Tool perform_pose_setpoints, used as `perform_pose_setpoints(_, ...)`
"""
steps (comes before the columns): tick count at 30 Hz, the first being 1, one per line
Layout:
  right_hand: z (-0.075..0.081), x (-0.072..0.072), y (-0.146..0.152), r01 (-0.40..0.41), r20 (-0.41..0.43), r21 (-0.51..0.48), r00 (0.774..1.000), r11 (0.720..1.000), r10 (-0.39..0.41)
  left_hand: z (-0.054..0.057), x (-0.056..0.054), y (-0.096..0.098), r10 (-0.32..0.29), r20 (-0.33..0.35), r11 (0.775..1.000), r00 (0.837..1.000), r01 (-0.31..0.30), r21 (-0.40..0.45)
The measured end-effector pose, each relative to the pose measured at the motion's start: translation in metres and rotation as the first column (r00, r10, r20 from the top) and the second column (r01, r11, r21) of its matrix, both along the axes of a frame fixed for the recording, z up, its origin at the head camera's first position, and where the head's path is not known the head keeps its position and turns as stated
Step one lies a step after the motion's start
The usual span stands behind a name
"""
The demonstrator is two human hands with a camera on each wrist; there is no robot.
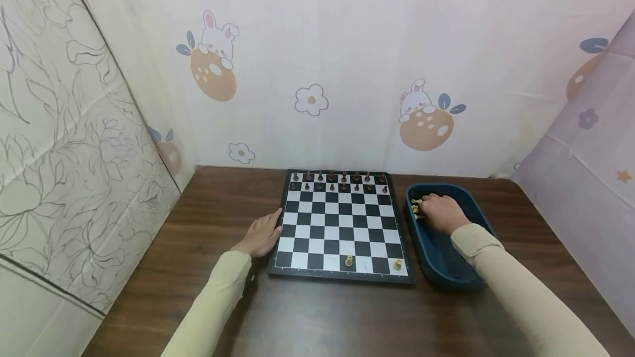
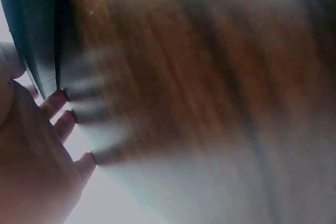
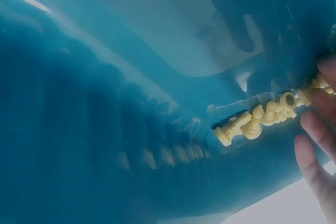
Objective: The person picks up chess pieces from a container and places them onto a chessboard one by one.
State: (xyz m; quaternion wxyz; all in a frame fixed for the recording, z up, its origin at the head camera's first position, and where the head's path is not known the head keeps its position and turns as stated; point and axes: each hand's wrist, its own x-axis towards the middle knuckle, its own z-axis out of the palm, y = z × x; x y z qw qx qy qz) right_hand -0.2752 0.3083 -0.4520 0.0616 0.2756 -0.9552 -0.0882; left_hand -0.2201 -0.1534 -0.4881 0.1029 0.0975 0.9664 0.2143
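Observation:
A black-and-white chessboard (image 1: 317, 218) lies on the table, with two rows of dark chess pieces (image 1: 331, 177) along its far side. Near its front edge stand a pale yellow rook (image 1: 349, 260) and another pale yellow chess piece (image 1: 397, 264) in the right corner. My left hand (image 1: 260, 234) rests at the board's left edge, fingers extended and fingertips by the frame. Inside a blue tray (image 1: 451, 255), my right hand (image 1: 443, 212) reaches down to pale yellow chess pieces (image 3: 252, 128). In the right wrist view its fingers (image 3: 317, 129) are loosely extended beside them; whether a piece is between them is hidden.
The brown wooden table (image 1: 228, 191) carries the board in the middle and the tray to its right. A printed curtain (image 1: 317, 54) hangs behind the table's far edge. Patterned panels stand to the left and right.

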Motion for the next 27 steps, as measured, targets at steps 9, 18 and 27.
perform_pose_setpoints(9,0.007,0.004,0.001,0.019,0.015,-0.027,1.000,0.999,-0.018,0.002,-0.002,0.000,-0.006,0.009,1.000,1.000,0.006,-0.001)
perform_pose_setpoints(18,0.016,0.000,0.003,0.012,0.031,-0.050,0.999,0.999,-0.011,0.004,-0.003,-0.002,-0.009,0.020,1.000,1.000,0.009,0.003)
perform_pose_setpoints(27,0.023,0.012,-0.002,-0.022,-0.011,-0.039,1.000,0.999,0.022,0.001,0.001,0.001,-0.001,0.004,1.000,1.000,0.001,0.008)
